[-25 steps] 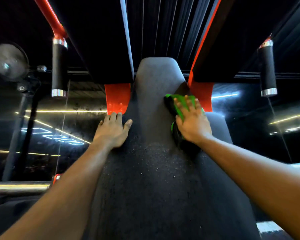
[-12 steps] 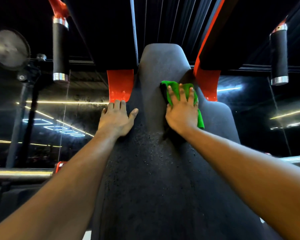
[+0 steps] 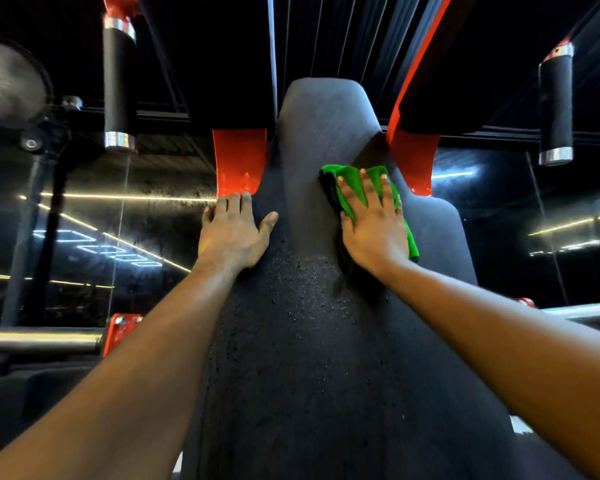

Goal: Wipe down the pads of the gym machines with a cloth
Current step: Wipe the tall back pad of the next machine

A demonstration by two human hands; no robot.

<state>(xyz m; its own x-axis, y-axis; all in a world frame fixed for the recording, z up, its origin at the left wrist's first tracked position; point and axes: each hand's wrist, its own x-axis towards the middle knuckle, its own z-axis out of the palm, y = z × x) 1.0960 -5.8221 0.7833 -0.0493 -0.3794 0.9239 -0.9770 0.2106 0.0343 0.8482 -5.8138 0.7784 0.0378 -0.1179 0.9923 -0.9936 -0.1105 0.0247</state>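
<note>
The right hand (image 3: 373,225) is pressing the green cloth (image 3: 352,178) flat-fingered onto the back pad's (image 3: 309,358) upper right while the empty left hand (image 3: 232,233) is bracing its left edge, palm flat; long, overlapping strokes down through the droplets (image 3: 312,289) are probably working best.

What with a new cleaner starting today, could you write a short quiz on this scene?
1. True or false: the left hand lies flat on the pad, without a cloth.
2. The cloth is: A red, B green, C white.
3. Fill in: the cloth lies under the ____ hand.
Key: 1 true; 2 B; 3 right hand.
</note>
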